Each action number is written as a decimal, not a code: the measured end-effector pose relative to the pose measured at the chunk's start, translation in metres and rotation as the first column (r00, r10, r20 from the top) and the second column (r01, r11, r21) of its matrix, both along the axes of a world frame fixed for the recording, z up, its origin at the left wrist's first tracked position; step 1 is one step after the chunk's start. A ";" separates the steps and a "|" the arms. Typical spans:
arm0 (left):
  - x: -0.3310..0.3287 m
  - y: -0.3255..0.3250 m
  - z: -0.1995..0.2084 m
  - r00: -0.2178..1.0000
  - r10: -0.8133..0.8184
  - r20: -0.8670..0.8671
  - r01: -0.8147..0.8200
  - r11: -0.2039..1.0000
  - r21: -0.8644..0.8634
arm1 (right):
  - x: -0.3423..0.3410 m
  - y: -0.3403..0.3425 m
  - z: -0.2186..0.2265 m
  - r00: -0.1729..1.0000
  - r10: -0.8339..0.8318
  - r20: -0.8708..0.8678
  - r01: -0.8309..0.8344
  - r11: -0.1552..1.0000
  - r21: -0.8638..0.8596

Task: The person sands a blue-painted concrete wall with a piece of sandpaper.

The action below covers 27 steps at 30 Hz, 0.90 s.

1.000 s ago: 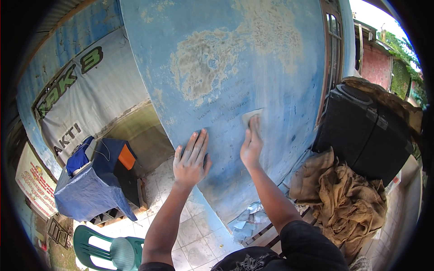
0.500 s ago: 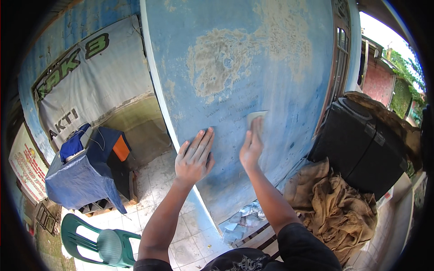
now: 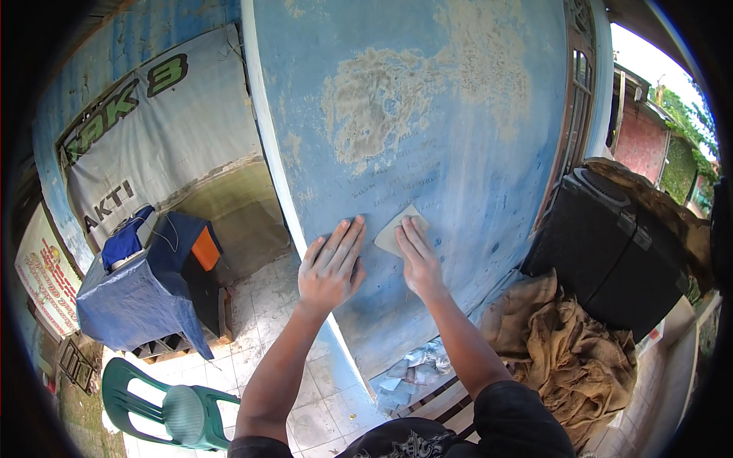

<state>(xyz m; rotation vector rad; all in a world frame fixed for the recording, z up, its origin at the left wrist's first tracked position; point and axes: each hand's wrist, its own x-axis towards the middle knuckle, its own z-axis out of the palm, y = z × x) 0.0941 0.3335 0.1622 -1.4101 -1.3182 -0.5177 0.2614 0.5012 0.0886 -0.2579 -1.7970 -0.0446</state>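
My left hand [image 3: 334, 263] lies flat against the blue wall [image 3: 473, 191], its fingers stretched upward and holding nothing. Beside it, my right hand [image 3: 421, 263] presses a pale, roughly square sheet of sandpaper [image 3: 388, 238] to the wall, fingers laid over it; the thumb is hard to see. The fingertips of both hands look dusty. Above them, the wall has faint handwriting and a rough grey patch [image 3: 370, 103] where the paint has worn away.
A green plastic chair [image 3: 183, 416] and a table under a blue cover [image 3: 137, 298] stand on the left. To the right are a black speaker box [image 3: 603, 252] and crumpled brown sacking [image 3: 573, 351]. Plastic packets [image 3: 405, 382] lie at the wall's foot.
My right hand has moved down and slightly left along the wall, bringing the sandpaper closer to my left hand; the sheet now shows more fully. My left hand stays in place.
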 end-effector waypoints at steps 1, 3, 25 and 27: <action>0.000 0.000 0.001 1.000 0.000 -0.003 0.000 1.000 0.003 | 0.011 0.010 0.006 0.997 -0.060 -0.057 0.059 0.998 -0.022; 0.004 0.004 0.001 1.000 -0.022 -0.011 0.022 1.000 0.011 | 0.021 0.037 0.017 0.951 -0.098 -0.295 0.036 0.977 -0.209; 0.002 0.004 -0.006 0.999 -0.026 -0.020 0.027 0.999 0.042 | -0.050 -0.004 0.074 0.905 -0.130 -0.404 0.045 0.976 -0.212; 0.002 0.001 -0.005 1.000 -0.024 -0.004 0.024 0.999 0.032 | -0.047 -0.017 0.042 0.958 -0.079 -0.277 0.053 0.994 -0.098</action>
